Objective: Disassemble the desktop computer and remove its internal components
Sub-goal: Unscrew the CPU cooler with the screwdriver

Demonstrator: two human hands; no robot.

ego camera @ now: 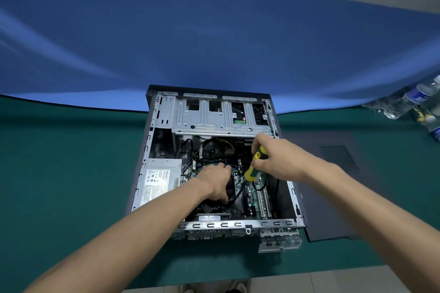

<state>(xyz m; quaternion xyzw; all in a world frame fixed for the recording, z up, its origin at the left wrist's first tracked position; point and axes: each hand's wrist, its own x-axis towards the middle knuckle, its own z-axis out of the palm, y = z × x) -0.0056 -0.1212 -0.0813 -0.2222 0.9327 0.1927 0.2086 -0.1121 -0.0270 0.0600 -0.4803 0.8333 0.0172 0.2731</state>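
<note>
An open desktop computer case lies on its side on a green table. Inside are a silver power supply, a green motherboard and a metal drive cage at the far end. My left hand reaches into the case and grips the black CPU cooler fan, covering most of it. My right hand holds a yellow and green screwdriver by its handle, above the motherboard; its tip is hidden among the cables.
The removed dark side panel lies flat to the right of the case. Several plastic water bottles lie at the far right. A blue cloth hangs behind the table. The table's near edge is close to me.
</note>
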